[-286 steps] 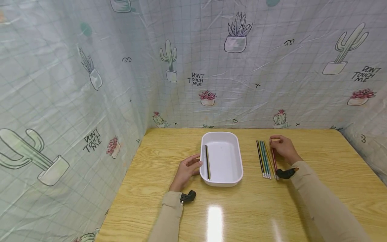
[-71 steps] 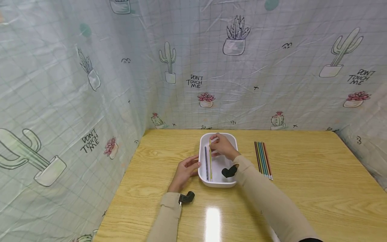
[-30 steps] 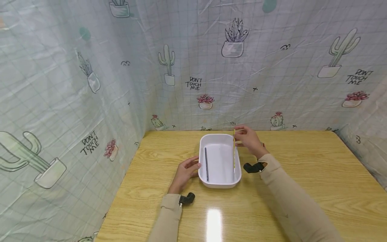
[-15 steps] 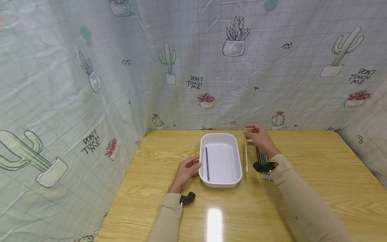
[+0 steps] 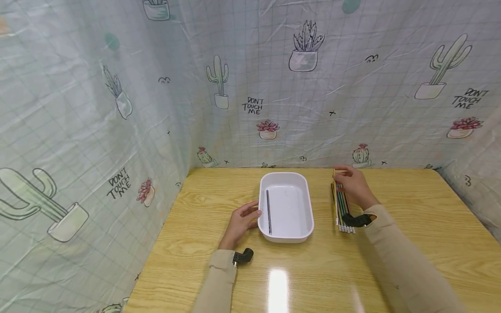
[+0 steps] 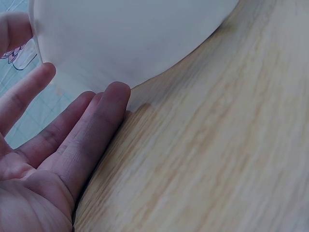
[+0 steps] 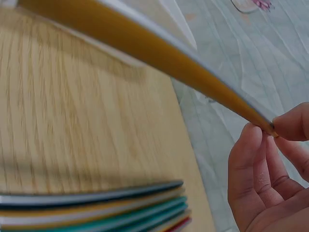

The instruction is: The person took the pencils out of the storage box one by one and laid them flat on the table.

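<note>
A white tray sits on the wooden table with one dark pencil lying lengthwise along its left side. My left hand rests on the tray's left wall, fingers extended along the outside and thumb at the rim. To the right of the tray, my right hand pinches a yellow pencil near its far end, between thumb and fingertips. The pencil is raised over the left part of a row of pencils in dark, yellow, teal and red. The hand and wrist camera partly cover this row in the head view.
The table ends at a curtain printed with cactuses, at the back and on the left. A bright light reflection shows on the tabletop in front of the tray.
My right hand has lifted the yellow pencil out of the tray and carried it right to the row. The dark pencil stays in the tray. My left hand has kept its place.
</note>
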A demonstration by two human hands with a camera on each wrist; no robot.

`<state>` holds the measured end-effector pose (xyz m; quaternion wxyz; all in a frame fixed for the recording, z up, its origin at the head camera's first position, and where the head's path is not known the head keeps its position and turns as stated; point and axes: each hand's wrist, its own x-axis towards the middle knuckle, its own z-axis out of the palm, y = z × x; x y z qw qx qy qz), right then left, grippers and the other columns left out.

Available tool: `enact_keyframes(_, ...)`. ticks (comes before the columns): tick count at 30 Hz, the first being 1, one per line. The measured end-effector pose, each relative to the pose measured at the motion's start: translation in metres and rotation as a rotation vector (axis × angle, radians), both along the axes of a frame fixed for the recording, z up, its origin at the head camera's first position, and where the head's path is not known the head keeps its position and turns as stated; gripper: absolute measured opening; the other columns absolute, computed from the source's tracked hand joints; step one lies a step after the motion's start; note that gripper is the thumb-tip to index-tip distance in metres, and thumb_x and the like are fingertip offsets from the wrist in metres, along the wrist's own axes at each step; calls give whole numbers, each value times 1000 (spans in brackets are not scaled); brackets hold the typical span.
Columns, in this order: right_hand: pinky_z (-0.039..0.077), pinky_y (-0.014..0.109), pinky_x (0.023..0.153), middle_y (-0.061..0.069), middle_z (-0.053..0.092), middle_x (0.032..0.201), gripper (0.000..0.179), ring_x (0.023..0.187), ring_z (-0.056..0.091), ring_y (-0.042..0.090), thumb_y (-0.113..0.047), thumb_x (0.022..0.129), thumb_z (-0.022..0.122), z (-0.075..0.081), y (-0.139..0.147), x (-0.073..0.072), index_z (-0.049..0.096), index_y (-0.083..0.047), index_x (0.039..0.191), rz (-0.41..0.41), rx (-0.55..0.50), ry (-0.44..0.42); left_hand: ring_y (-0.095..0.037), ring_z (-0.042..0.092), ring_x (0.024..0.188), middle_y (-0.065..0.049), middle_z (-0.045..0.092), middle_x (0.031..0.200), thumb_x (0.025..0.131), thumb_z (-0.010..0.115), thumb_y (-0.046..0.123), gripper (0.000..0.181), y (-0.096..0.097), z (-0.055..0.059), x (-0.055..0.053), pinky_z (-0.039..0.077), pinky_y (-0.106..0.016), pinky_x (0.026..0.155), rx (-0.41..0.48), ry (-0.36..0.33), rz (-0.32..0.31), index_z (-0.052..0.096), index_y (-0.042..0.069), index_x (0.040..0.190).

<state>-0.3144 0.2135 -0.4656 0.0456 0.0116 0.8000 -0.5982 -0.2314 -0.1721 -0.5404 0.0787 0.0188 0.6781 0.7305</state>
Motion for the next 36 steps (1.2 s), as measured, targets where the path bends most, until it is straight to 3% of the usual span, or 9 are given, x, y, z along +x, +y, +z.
enact_keyframes(12,65,28,74,11,57,117,51,85,64,9,-21,108,52,-14,25,10,40,-2,153,-19,34,-6,-17,68,111,-20,63,136,96,73,17,46,0,3,0,65,-38,90,4,5,-1,62,11,141)
enact_keyframes(20,64,26,74,23,56,128,52,88,67,8,-20,108,50,-33,38,10,39,1,154,-31,82,-23,-17,68,111,-19,63,136,96,73,18,46,-1,2,0,65,-38,91,4,-4,7,63,12,141)
enact_keyframes(26,61,23,72,20,59,123,52,84,64,6,-22,107,51,-44,46,7,42,1,153,-24,137,-28,-19,68,113,-19,62,138,96,74,22,47,-1,2,-1,65,-38,91,-4,-9,-2,62,13,141)
enact_keyframes(36,60,21,71,17,59,117,52,86,60,6,-21,107,51,-45,48,6,43,1,152,-40,169,-51,-20,67,115,-19,62,139,95,75,22,48,-3,4,-1,64,-40,92,8,-3,-18,62,14,141)
